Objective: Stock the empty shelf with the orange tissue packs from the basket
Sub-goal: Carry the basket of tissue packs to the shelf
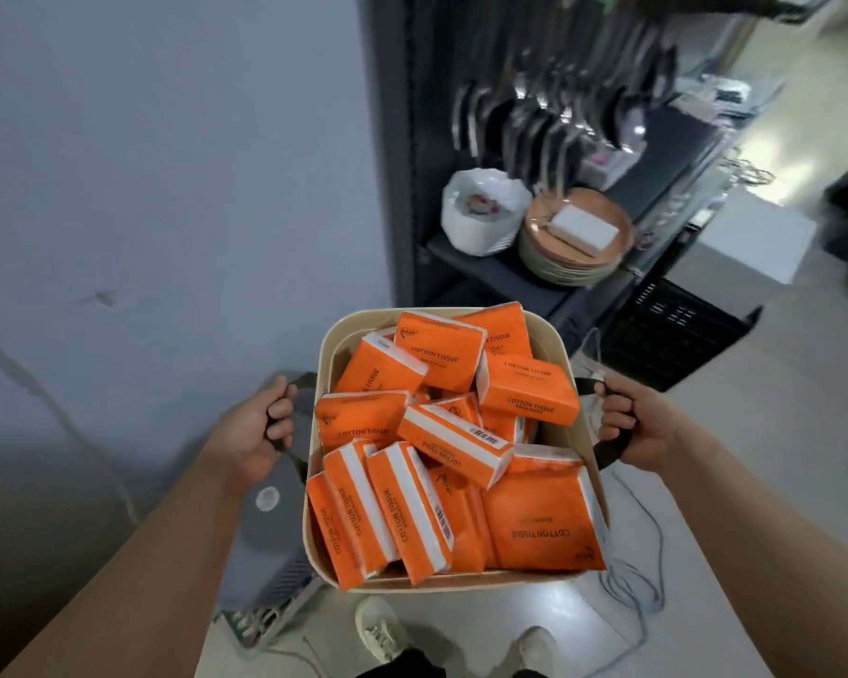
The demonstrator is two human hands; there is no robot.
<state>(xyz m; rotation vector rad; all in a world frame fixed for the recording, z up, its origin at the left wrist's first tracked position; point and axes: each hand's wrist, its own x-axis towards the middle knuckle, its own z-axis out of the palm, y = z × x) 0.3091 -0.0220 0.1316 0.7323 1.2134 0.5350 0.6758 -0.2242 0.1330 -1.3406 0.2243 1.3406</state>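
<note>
We see the far shelf blurred, its hanging utensils hard to make out; the near cream basket brims with orange tissue packs; our left hand and right hand each grip a dark handle.

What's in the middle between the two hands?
In the head view, the cream basket piled with orange tissue packs sits between the left hand and right hand, each gripping a dark side handle.

Hanging items blurred, unidentifiable; basket btm hidden under tissue packs.
</note>
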